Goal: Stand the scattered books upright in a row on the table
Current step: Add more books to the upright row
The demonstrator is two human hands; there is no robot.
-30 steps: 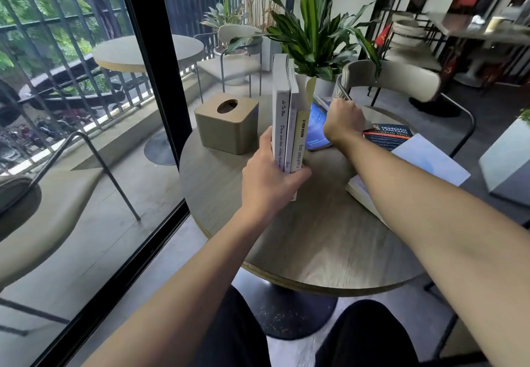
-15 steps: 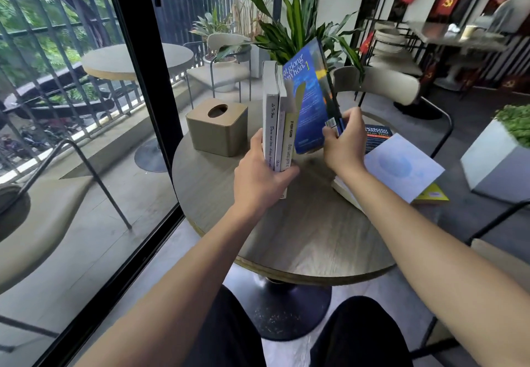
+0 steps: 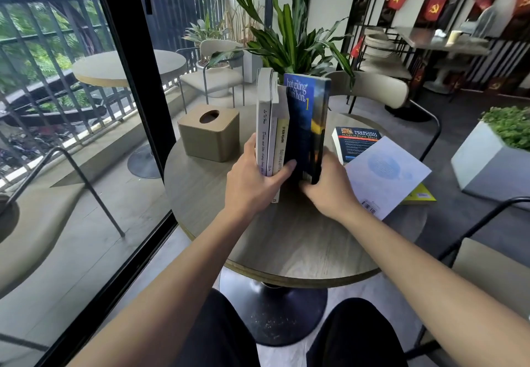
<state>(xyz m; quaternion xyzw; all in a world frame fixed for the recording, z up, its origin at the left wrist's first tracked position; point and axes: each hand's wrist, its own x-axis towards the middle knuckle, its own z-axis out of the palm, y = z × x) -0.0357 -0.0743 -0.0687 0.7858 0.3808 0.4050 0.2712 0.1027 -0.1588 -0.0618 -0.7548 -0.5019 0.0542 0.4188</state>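
Left hand [image 3: 252, 183] fingers clasp the standing pale books [image 3: 268, 134]; right hand [image 3: 329, 187] fingers grip the blue book [image 3: 307, 125] upright beside them on the worktop [image 3: 286, 240].

The near half of the worktop [image 3: 286, 246], at lower centre of the frame, lies bare, open to both forearms. Left of centre a tissue box [image 3: 209, 133] blocks the far side. The upright books [image 3: 272, 131] fill the middle. At right, flat books [image 3: 384, 171] cover the surface; behind, plant leaves [image 3: 289, 42] overhang.

left hand [image 3: 252, 183] steadies upright books [image 3: 271, 131] | right hand [image 3: 329, 189] grips blue book [image 3: 307, 125]
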